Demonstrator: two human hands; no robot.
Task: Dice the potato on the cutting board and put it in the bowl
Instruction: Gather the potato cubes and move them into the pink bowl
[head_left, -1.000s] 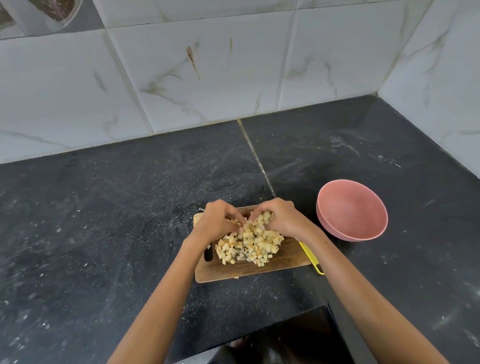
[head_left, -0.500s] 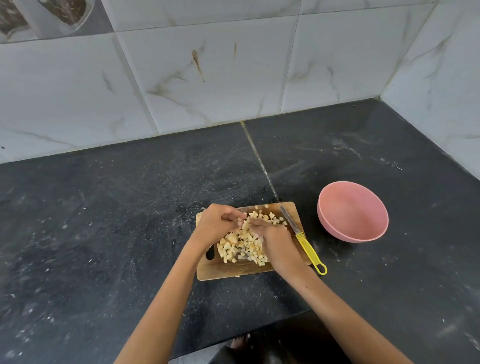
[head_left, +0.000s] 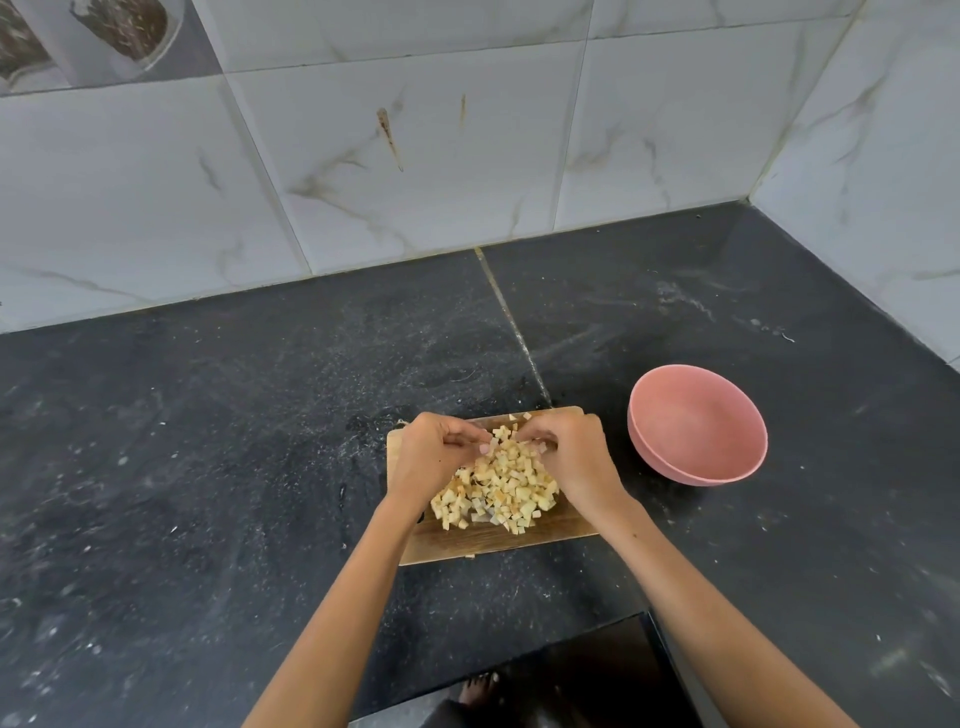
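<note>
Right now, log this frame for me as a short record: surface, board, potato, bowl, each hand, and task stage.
surface: black stone counter against marble-look wall tiles
board: wooden cutting board near the counter's front edge
potato: diced potato, heaped on the board
bowl: pink bowl, right of the board, nothing in it
left hand: fingers curled at the heap's left side
right hand: fingers curled at the heap's right side
stage: dicing done, no pieces in the bowl yet
</note>
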